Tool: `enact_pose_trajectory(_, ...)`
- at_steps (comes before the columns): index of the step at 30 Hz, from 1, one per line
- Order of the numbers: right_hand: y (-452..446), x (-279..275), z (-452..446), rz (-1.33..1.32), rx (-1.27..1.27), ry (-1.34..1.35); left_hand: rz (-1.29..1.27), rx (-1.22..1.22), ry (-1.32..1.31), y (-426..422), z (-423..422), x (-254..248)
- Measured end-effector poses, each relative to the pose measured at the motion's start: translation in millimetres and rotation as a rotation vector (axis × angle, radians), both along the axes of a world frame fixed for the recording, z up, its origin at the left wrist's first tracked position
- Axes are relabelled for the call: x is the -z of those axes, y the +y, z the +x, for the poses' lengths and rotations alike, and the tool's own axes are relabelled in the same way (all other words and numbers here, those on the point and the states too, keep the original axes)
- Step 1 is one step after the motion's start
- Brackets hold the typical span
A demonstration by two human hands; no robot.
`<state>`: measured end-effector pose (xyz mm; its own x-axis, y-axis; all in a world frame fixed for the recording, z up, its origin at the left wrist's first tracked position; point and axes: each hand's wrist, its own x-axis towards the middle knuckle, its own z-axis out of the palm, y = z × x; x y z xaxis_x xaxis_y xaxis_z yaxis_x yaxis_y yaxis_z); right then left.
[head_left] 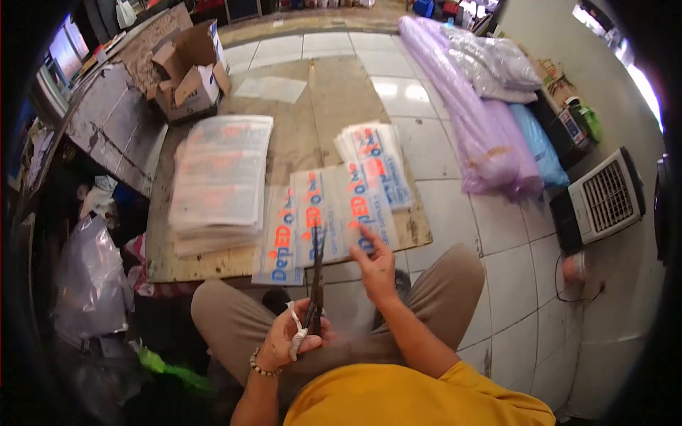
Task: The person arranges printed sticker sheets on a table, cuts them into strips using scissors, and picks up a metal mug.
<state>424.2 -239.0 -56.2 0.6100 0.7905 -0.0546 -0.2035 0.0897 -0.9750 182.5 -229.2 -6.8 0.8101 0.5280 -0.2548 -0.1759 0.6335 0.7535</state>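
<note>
My left hand (295,335), with a beaded bracelet at its wrist, is closed around a pair of dark scissors (317,284) with white wrapping on a handle. The blades point away from me and overlap a translucent printed sheet (330,202) with orange and blue "DepED" lettering. My right hand (375,266) is closed at the sheet's right part, thumb and fingers on its near edge. A small stack of similar printed sheets (387,167) lies just beyond on the right. To the left stands a taller stack of whitish sheets (222,174) with faint orange print.
A wooden board (334,92) lies under the sheets on the tiled floor (508,312). An opened cardboard box (188,78) stands at the back left. Purple plastic rolls (472,106) and an air cooler (600,195) are on the right. Clear plastic bags (92,280) lie at left.
</note>
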Motion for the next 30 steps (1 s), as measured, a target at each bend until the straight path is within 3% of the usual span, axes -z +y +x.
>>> enact_pose_trajectory(3,6,3,2,0.070,0.027,0.137,-0.050,0.162,0.120,-12,-20,-15)
enact_pose_trajectory(4,6,3,1,0.083,0.030,0.152,0.095,0.142,0.137,-20,-21,-21)
enact_pose_trajectory(9,8,-11,-5,0.090,0.034,0.139,0.024,0.194,0.300,-40,-22,-15)
enact_pose_trajectory(15,7,-12,-10,0.142,0.037,0.137,0.265,0.048,0.488,-41,23,-5)
enact_pose_trajectory(19,4,-14,-16,0.153,0.049,0.093,0.573,0.044,0.537,-31,39,2)
enact_pose_trajectory(30,2,-12,-24,0.127,0.071,0.060,0.470,-0.016,0.517,-35,47,21)
